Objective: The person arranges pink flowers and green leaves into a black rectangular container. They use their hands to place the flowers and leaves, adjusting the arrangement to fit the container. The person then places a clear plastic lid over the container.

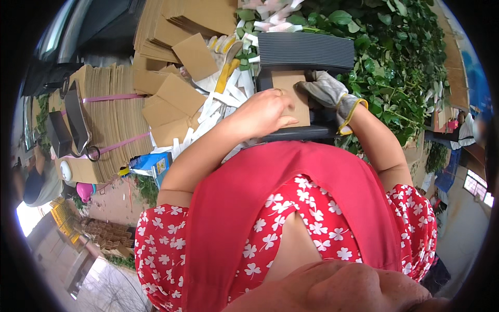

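**Cardboard Piece Positioned Between Both Hands, Handling Unfinished**

Head view. Landmark: the black ribbed panel (306,52).

Position: the cardboard piece (290,80) lies just on the near side of the panel, over a black tray (306,133). The left hand (267,112), bare, covers the piece's left part with fingers curled and thumb extended; a closed grip cannot be confirmed. The right hand (327,93), gloved, rests bent fingers at the piece's right edge; whether it pinches cannot be told.

Status: one piece appears placed over the tray; its handling appears incomplete, since both hands are at it. Left of the panel, loose cardboard pieces (175,99) lie untouched; a strapped cardboard stack (112,112) stands farther left.

Clearance: lateral room appears limited. White strips (210,109) crowd the panel's left side; green leaves (390,78) crowd its right. On the near side, the red apron (291,166) sits close against the tray edge.
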Demonstrator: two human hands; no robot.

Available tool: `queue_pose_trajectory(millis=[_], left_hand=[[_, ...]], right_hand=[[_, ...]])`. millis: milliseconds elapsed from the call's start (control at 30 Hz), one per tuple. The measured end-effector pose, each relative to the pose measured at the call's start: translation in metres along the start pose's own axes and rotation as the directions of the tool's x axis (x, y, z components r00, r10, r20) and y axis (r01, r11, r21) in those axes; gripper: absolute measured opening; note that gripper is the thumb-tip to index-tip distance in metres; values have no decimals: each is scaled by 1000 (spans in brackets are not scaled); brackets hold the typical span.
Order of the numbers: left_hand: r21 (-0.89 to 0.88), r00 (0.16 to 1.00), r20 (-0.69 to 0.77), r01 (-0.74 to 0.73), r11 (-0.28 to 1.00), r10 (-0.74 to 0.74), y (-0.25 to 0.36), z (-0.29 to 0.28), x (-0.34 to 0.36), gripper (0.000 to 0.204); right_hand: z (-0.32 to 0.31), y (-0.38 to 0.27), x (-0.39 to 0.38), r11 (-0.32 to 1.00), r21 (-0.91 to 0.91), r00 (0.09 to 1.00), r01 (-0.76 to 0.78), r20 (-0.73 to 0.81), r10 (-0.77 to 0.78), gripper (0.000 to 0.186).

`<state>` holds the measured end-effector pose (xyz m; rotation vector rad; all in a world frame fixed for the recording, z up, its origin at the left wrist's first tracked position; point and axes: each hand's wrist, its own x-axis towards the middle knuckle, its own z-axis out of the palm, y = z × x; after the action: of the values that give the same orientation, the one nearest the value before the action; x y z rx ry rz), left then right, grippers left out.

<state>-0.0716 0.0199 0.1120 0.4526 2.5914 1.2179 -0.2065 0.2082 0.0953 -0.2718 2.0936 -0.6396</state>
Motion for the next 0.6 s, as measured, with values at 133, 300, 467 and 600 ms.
queue_pose_trajectory(millis=[133,300,467,600], left_hand=[[104,984,-102,-134,985,145,-56,34,13,52],[-85,974,-217,42,995,-60,-42,33,9,97],[-243,933,-242,206,948,-265,-37,26,35,69],[-225,919,-264,236,945,-292,-41,30,33,44]], right_hand=[[-3,-26,-43,571,-814,891,106,-178,-418,40],[-3,-79,-90,508,-790,938,343,312,-148,30],[6,-28,-55,647,-572,861,505,391,-327,29],[-76,-18,-62,697,-483,664,530,-274,-696,24]])
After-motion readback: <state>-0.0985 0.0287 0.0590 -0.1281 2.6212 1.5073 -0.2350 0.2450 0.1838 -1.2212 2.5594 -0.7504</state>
